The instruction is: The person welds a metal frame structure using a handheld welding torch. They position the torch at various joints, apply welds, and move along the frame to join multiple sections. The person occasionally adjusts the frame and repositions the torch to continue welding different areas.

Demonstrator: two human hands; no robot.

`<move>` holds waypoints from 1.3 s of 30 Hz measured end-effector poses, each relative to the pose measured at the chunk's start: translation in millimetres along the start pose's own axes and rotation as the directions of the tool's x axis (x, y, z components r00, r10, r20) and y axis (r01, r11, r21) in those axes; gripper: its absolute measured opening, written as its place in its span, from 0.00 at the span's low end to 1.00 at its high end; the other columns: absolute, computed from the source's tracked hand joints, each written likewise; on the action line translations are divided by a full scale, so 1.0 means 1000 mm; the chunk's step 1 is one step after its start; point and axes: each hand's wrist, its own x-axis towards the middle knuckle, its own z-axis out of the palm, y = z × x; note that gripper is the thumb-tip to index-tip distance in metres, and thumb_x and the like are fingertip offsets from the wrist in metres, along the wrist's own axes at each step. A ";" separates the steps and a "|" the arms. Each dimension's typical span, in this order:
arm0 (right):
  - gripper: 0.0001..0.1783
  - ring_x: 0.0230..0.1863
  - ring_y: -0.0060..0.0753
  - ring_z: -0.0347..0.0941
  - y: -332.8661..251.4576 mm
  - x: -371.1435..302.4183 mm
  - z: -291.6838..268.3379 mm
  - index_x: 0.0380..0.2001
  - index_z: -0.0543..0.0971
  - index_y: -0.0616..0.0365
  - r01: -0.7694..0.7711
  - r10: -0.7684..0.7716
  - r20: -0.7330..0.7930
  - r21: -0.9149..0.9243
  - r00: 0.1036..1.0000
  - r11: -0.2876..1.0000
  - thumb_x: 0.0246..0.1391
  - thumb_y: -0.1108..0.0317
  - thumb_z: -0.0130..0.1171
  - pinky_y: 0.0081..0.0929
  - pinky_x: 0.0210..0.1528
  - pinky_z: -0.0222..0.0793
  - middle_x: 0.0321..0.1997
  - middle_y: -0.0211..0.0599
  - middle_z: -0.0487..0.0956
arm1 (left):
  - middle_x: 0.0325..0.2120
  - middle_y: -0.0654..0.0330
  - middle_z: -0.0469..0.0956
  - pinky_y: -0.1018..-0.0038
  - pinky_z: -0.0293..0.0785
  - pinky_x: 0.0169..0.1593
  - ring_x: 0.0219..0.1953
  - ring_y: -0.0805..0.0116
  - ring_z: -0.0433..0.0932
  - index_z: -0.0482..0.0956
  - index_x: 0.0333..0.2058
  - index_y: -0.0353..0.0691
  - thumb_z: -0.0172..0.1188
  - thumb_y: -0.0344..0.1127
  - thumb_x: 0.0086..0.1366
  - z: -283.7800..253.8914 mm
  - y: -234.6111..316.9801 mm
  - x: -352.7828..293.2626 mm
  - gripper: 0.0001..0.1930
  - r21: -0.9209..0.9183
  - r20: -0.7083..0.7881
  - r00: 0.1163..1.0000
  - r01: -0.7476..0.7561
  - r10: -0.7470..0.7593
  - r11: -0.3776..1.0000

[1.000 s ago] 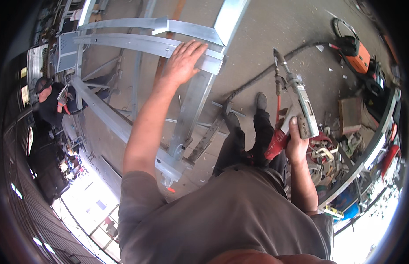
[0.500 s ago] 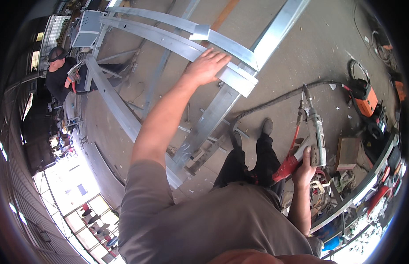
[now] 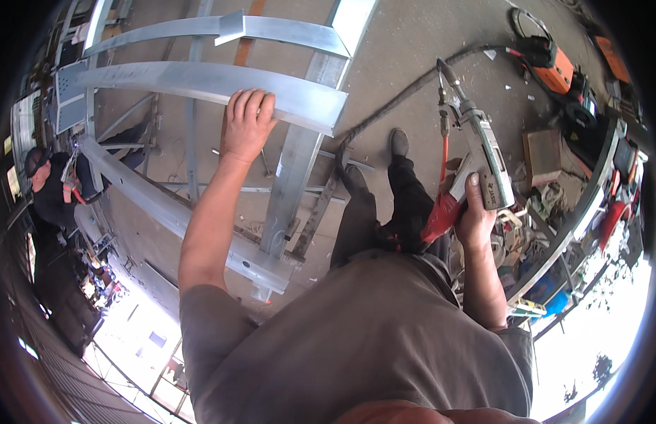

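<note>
My left hand [image 3: 249,127] curls its fingers over the near edge of a long silvery metal beam [image 3: 180,76], close to its right end. That beam lies across a crosspiece [image 3: 294,177] of a large metal frame. Beyond it runs the frame's far rail [image 3: 293,32], with a small bent metal plate [image 3: 230,28] on it. Out to the right, my right hand [image 3: 476,219] grips a grey welding gun [image 3: 483,141] with a red handle part and an orange-red hose. Its nozzle points up and away from me; most of that hand's fingers are behind the gun.
A dark cable [image 3: 406,99] crosses the floor to an orange machine [image 3: 557,71]. Cluttered tools and a wooden box [image 3: 543,155] stand at right beside a bench edge [image 3: 575,212]. At far left, a co-worker [image 3: 52,187] holds a tool at the frame's near rail [image 3: 158,205].
The beam under my left hand has come nearer to me, widening its gap from the far rail, and more of its broad face shows. The view has shifted. A bright spot appears at the co-worker's tool.
</note>
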 end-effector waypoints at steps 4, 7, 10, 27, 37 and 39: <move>0.22 0.36 0.31 0.80 -0.004 -0.004 0.004 0.54 0.77 0.68 -0.010 0.009 -0.024 -0.039 1.000 0.999 0.72 0.58 0.51 0.29 0.41 0.77 0.39 0.42 0.83 | 0.55 0.54 0.70 0.49 0.71 0.64 0.59 0.50 0.70 0.69 0.59 0.45 0.82 0.33 0.40 0.009 0.005 -0.011 0.45 0.024 -0.081 0.997 -0.003 0.004 1.000; 0.21 0.37 0.32 0.80 -0.003 -0.004 0.005 0.55 0.77 0.67 -0.033 0.033 0.030 -0.004 0.999 0.999 0.72 0.59 0.52 0.30 0.43 0.78 0.41 0.41 0.83 | 0.61 0.58 0.72 0.53 0.69 0.65 0.62 0.55 0.72 0.69 0.58 0.46 0.80 0.33 0.44 0.011 0.008 -0.017 0.41 0.052 -0.034 0.999 0.024 -0.022 0.998; 0.24 0.36 0.28 0.79 -0.003 -0.009 0.011 0.52 0.79 0.65 -0.013 0.013 -0.041 0.000 0.999 1.000 0.71 0.53 0.55 0.27 0.42 0.74 0.35 0.36 0.83 | 0.64 0.62 0.73 0.57 0.68 0.64 0.64 0.60 0.72 0.70 0.56 0.47 0.77 0.33 0.48 0.011 0.010 -0.018 0.36 0.058 -0.045 0.998 0.044 -0.042 0.997; 0.23 0.31 0.28 0.80 -0.012 -0.030 0.057 0.50 0.80 0.64 0.053 -0.054 -0.021 -0.044 0.998 0.998 0.71 0.52 0.57 0.27 0.35 0.77 0.32 0.38 0.83 | 0.65 0.52 0.72 0.55 0.63 0.71 0.68 0.49 0.69 0.69 0.67 0.42 0.74 0.34 0.56 -0.063 0.053 -0.003 0.40 -0.214 0.190 0.949 0.291 -0.253 0.932; 0.23 0.33 0.29 0.80 0.014 -0.094 0.162 0.53 0.75 0.60 -0.073 0.101 -0.132 0.200 0.986 0.977 0.69 0.51 0.61 0.28 0.32 0.77 0.39 0.38 0.81 | 0.47 0.56 0.76 0.71 0.77 0.48 0.44 0.72 0.78 0.54 0.71 0.35 0.64 0.43 0.73 -0.143 0.215 -0.092 0.37 -0.559 0.596 0.785 0.557 0.170 -0.614; 0.28 0.37 0.28 0.79 0.020 -0.102 0.171 0.61 0.70 0.59 -0.129 0.149 -0.113 0.163 0.982 0.978 0.70 0.51 0.60 0.27 0.32 0.78 0.47 0.38 0.80 | 0.44 0.58 0.76 0.72 0.77 0.42 0.37 0.74 0.77 0.54 0.70 0.35 0.64 0.43 0.73 -0.148 0.211 -0.103 0.37 -0.595 0.636 0.757 0.604 0.149 -0.531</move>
